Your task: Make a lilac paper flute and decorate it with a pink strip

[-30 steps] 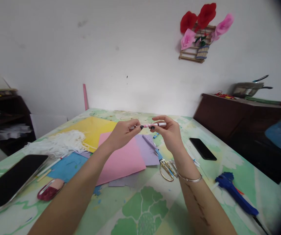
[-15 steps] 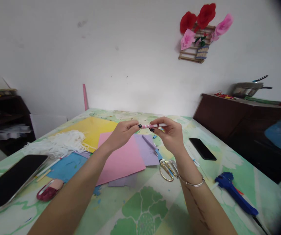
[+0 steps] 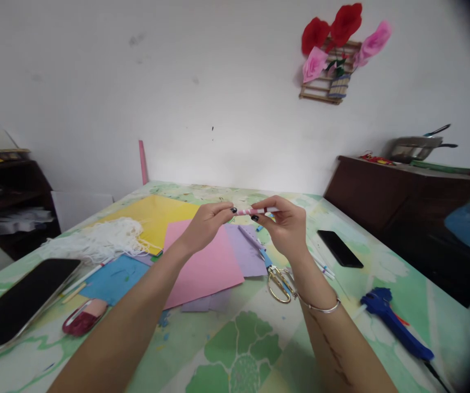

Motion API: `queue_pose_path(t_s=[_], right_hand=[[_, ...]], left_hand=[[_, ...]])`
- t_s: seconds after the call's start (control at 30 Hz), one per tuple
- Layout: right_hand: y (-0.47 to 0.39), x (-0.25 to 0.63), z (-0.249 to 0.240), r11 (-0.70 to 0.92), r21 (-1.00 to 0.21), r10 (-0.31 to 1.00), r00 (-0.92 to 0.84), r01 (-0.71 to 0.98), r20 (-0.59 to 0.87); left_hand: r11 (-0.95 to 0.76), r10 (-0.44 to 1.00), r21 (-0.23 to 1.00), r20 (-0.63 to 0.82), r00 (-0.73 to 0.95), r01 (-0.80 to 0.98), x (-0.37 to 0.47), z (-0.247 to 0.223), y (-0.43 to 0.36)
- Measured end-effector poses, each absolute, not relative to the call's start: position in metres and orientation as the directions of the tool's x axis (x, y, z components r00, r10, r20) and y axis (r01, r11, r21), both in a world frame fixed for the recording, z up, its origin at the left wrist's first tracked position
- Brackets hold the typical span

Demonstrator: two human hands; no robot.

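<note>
Above the far part of the table, a slim pink-and-white pen-like stick (image 3: 244, 212) lies level between my two hands. My left hand (image 3: 208, 224) pinches its left end between thumb and fingers. Further right along it, my right hand (image 3: 287, 224) grips it with thumb and fingertips, and a dark band and white end show inside that hand. Below lie a pink sheet (image 3: 202, 267), a lilac sheet (image 3: 249, 265) and gold-handled scissors (image 3: 279, 284). The scissors are close to my right wrist.
White yarn (image 3: 99, 237), a yellow sheet (image 3: 156, 213), a blue sheet (image 3: 115, 278) and a large phone (image 3: 22, 305) lie left. To the right are a black phone (image 3: 339, 248), white pens (image 3: 323, 266) and a blue glue gun (image 3: 396, 322). A wall stands behind the table.
Almost nothing differs. Both hands keep their hold on the stick in nearly the same place, and the view has shifted very slightly.
</note>
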State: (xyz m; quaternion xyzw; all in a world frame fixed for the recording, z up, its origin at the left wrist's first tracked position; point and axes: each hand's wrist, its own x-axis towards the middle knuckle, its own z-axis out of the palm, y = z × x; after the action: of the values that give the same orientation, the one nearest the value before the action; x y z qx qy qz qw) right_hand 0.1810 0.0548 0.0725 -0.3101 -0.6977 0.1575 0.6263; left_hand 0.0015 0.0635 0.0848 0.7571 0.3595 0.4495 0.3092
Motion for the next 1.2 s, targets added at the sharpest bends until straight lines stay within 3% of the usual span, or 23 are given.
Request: queue_pose_path(t_s=[0.33, 0.5, 0.6, 0.83, 1.2], right_hand=[[0.052, 0.178, 0.074, 0.752, -0.571, 0.613, -0.032, 0.328, 0.789], [0.056, 0.178, 0.071, 0.709, -0.637, 0.666, 0.010, 0.303, 0.746], [0.058, 0.177, 0.070, 0.667, -0.705, 0.721, 0.029, 0.243, 0.692], [0.057, 0.176, 0.073, 0.569, -0.815, 0.812, 0.082, 0.112, 0.578], [0.055, 0.175, 0.074, 0.556, -0.823, 0.819, 0.091, 0.112, 0.566]], left_hand=[[-0.501, 0.848, 0.855, 0.454, 0.275, 0.134, 0.004, 0.076, 0.071], [-0.533, 0.823, 0.838, 0.482, 0.300, 0.114, 0.005, 0.073, 0.074], [-0.643, 0.756, 0.758, 0.605, 0.249, 0.111, 0.007, 0.072, 0.074], [-0.802, 0.586, 0.509, 0.773, 0.243, 0.314, 0.008, 0.067, 0.077], [-0.834, 0.463, 0.317, 0.848, 0.259, 0.451, 0.008, 0.063, 0.080]])
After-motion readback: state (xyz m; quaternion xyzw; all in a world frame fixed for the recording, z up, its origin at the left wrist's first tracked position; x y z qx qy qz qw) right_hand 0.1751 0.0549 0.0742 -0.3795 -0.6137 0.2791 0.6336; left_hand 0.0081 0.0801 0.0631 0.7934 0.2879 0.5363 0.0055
